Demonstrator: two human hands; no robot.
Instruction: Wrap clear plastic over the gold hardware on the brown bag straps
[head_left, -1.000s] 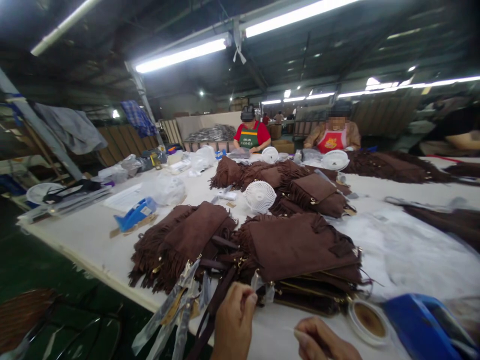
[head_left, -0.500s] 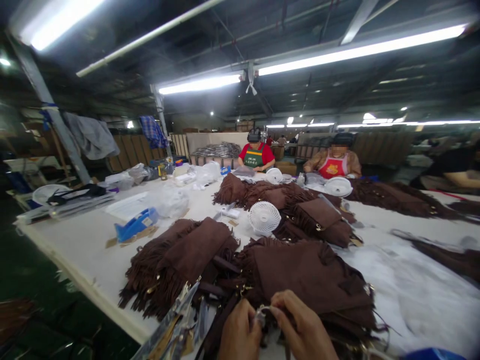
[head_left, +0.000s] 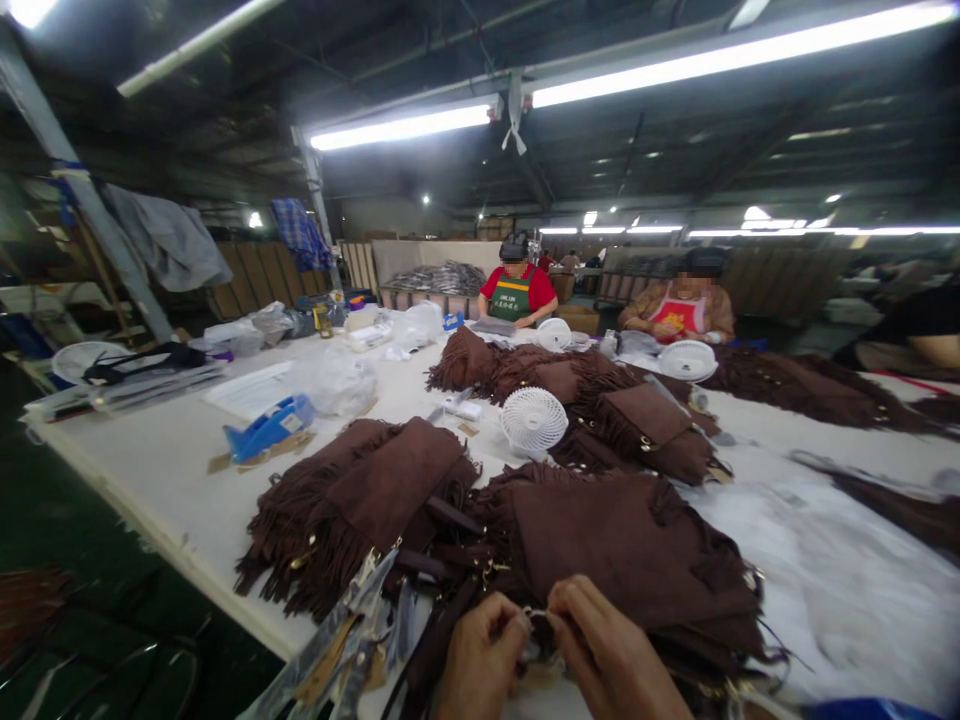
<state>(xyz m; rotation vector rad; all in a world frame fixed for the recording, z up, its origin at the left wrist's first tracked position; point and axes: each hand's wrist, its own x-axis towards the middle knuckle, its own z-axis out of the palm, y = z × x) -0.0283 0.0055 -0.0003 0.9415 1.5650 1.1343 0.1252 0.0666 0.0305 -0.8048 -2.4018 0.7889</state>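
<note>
**While the left hand point(head_left: 484, 655) and right hand point(head_left: 604, 645) work close together, a thin pale piece point(head_left: 537, 612) bridges their fingertips**

Piece located at bottom centre of frame. Left thumb and forefinger pinched on one end, right fingertips pinched on the other; its exact kind is too small to tell. Just behind the hands, lower right of centre: a stack of brown fringed bags point(head_left: 607, 545). Second brown stack point(head_left: 390, 480) lower left of centre, clear plastic strips point(head_left: 379, 577) in front of it. White fan point(head_left: 533, 420) mid-frame; blue tape dispenser point(head_left: 268, 428) at left on the white table point(head_left: 169, 480).
</note>
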